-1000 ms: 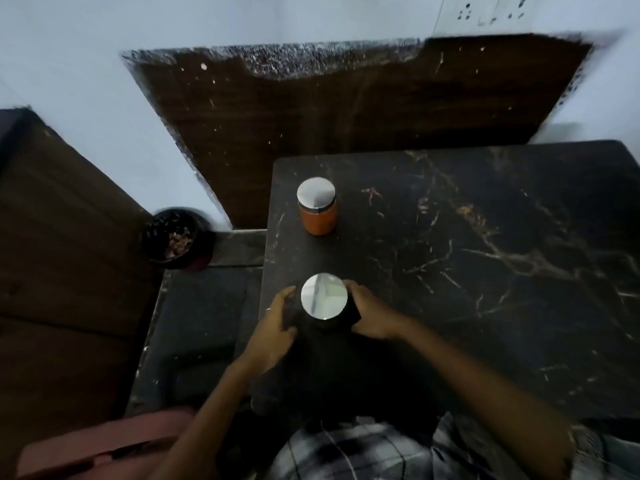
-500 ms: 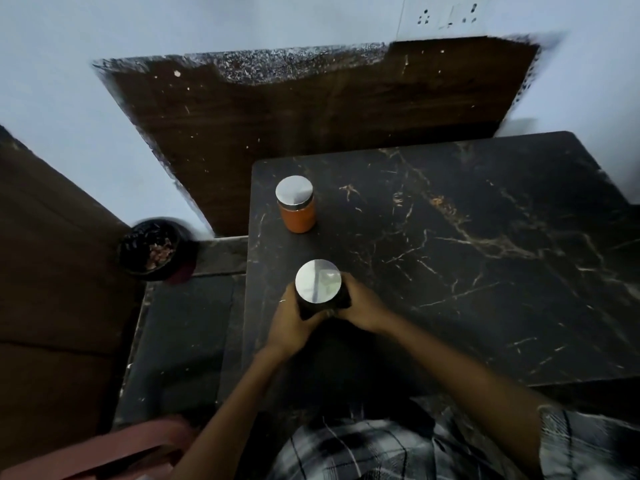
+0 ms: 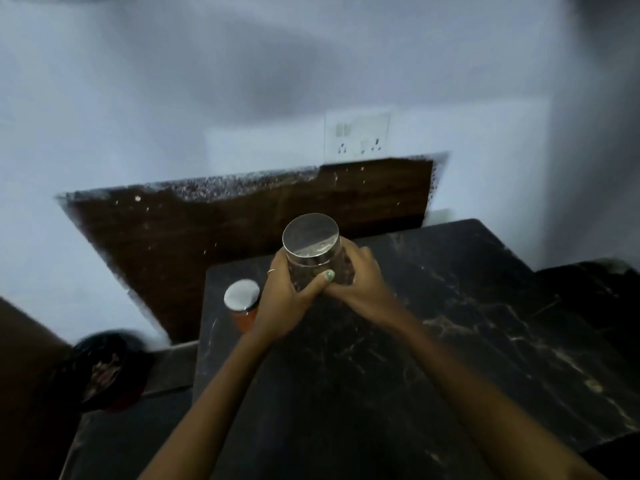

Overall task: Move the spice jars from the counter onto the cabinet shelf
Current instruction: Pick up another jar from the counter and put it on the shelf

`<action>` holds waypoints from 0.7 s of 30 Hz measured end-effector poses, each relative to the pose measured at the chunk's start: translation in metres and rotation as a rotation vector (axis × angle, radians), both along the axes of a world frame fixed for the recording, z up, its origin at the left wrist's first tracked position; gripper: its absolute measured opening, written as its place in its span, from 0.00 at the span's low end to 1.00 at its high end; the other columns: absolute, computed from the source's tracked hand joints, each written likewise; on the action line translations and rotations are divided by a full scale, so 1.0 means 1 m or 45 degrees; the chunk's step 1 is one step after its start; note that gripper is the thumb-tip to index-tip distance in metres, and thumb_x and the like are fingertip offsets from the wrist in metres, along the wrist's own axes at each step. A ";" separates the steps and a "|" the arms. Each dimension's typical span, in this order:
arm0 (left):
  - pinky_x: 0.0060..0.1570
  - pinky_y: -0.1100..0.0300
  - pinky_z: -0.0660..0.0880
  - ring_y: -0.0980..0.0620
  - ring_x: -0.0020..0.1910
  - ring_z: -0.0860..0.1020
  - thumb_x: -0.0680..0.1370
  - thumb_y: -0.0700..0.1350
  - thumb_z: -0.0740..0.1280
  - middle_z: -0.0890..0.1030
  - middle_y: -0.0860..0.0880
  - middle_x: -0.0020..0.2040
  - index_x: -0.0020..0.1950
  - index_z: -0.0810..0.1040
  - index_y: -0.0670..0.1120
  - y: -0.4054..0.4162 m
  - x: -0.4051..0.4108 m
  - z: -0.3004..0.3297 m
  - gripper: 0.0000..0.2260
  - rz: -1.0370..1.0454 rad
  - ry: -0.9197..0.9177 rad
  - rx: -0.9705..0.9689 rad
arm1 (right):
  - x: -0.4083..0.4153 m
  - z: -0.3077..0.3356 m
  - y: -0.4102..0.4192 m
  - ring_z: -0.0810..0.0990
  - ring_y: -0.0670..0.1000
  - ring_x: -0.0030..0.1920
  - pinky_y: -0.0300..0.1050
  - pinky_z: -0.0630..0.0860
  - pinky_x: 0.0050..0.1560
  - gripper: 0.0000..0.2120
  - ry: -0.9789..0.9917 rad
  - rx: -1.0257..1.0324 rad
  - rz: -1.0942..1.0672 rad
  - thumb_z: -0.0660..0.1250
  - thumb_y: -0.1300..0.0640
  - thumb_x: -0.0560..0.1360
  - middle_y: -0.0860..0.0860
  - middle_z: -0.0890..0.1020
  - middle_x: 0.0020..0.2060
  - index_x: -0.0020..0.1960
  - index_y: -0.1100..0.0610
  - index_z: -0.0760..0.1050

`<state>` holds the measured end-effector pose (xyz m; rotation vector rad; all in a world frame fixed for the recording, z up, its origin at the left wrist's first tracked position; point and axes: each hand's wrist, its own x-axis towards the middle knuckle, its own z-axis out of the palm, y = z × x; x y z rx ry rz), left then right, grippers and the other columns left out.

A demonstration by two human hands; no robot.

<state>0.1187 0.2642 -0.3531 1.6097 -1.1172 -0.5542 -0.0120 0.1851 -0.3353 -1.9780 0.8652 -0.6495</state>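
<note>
A glass spice jar with a shiny metal lid and dark contents is held up above the black marble counter. My left hand wraps its left side and my right hand wraps its right side, thumbs meeting in front. A second jar with orange contents and a metal lid stands on the counter near its back left corner, partly hidden behind my left wrist. No cabinet shelf is in view.
A dark wooden panel leans against the white wall behind the counter, under a switch and socket plate. A dark bowl with scraps sits low at the left on a lower dark ledge.
Both hands have lifted the dark jar off the counter and carried it up and away from me. The view has tilted upward, showing more wall.
</note>
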 end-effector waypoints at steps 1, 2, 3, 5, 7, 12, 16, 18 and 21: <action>0.55 0.67 0.72 0.64 0.58 0.74 0.70 0.56 0.72 0.74 0.56 0.61 0.66 0.64 0.55 -0.011 -0.002 0.016 0.29 -0.019 0.002 -0.043 | -0.002 0.014 -0.006 0.68 0.52 0.63 0.57 0.70 0.64 0.35 -0.030 -0.039 -0.032 0.73 0.47 0.68 0.51 0.69 0.58 0.71 0.43 0.62; 0.56 0.66 0.72 0.63 0.59 0.74 0.70 0.57 0.72 0.74 0.56 0.61 0.66 0.64 0.56 -0.021 -0.004 0.031 0.28 -0.031 -0.014 -0.089 | -0.004 0.027 -0.012 0.68 0.52 0.62 0.57 0.70 0.64 0.36 -0.058 -0.071 -0.074 0.74 0.47 0.68 0.50 0.68 0.57 0.71 0.42 0.61; 0.56 0.65 0.72 0.62 0.59 0.74 0.70 0.57 0.72 0.74 0.56 0.61 0.66 0.65 0.56 -0.032 -0.005 0.047 0.28 -0.038 -0.037 -0.134 | -0.005 0.040 -0.019 0.69 0.52 0.61 0.56 0.70 0.64 0.37 -0.083 -0.105 -0.125 0.73 0.47 0.68 0.50 0.67 0.55 0.72 0.42 0.60; 0.56 0.65 0.73 0.61 0.58 0.76 0.70 0.57 0.72 0.76 0.55 0.60 0.63 0.67 0.57 -0.049 -0.007 0.079 0.25 -0.059 -0.042 -0.210 | -0.004 0.066 -0.029 0.68 0.52 0.61 0.56 0.70 0.64 0.37 -0.138 -0.184 -0.218 0.73 0.47 0.68 0.48 0.65 0.53 0.72 0.41 0.59; 0.51 0.67 0.73 0.65 0.53 0.78 0.69 0.60 0.72 0.79 0.59 0.55 0.57 0.70 0.63 -0.063 -0.011 0.115 0.19 -0.062 -0.063 -0.302 | -0.005 0.095 -0.039 0.67 0.50 0.61 0.55 0.70 0.65 0.36 -0.269 -0.258 -0.284 0.72 0.47 0.68 0.47 0.65 0.53 0.71 0.39 0.60; 0.47 0.59 0.79 0.67 0.47 0.79 0.65 0.69 0.66 0.81 0.64 0.47 0.51 0.71 0.66 -0.081 -0.020 0.185 0.18 -0.006 -0.075 -0.453 | -0.008 0.158 -0.047 0.67 0.46 0.62 0.48 0.71 0.65 0.32 -0.561 -0.294 -0.246 0.73 0.46 0.66 0.42 0.65 0.52 0.62 0.26 0.61; 0.51 0.56 0.80 0.62 0.47 0.81 0.67 0.71 0.63 0.82 0.59 0.50 0.56 0.73 0.59 -0.084 -0.022 0.227 0.24 -0.046 -0.025 -0.579 | -0.017 0.198 -0.045 0.71 0.40 0.61 0.34 0.77 0.52 0.30 -0.730 -0.099 -0.042 0.71 0.40 0.64 0.41 0.69 0.59 0.63 0.29 0.65; 0.46 0.65 0.79 0.62 0.48 0.81 0.66 0.71 0.62 0.82 0.56 0.52 0.59 0.74 0.56 -0.083 -0.024 0.242 0.28 -0.108 0.043 -0.623 | -0.019 0.207 -0.044 0.74 0.43 0.62 0.44 0.75 0.60 0.29 -0.866 0.129 0.143 0.70 0.40 0.64 0.41 0.73 0.63 0.64 0.33 0.68; 0.45 0.66 0.78 0.59 0.50 0.82 0.67 0.68 0.58 0.83 0.53 0.54 0.62 0.74 0.52 -0.082 -0.028 0.254 0.31 -0.177 0.083 -0.666 | -0.018 0.211 -0.041 0.77 0.48 0.63 0.58 0.70 0.66 0.25 -0.983 0.315 0.338 0.69 0.44 0.68 0.45 0.79 0.62 0.65 0.42 0.71</action>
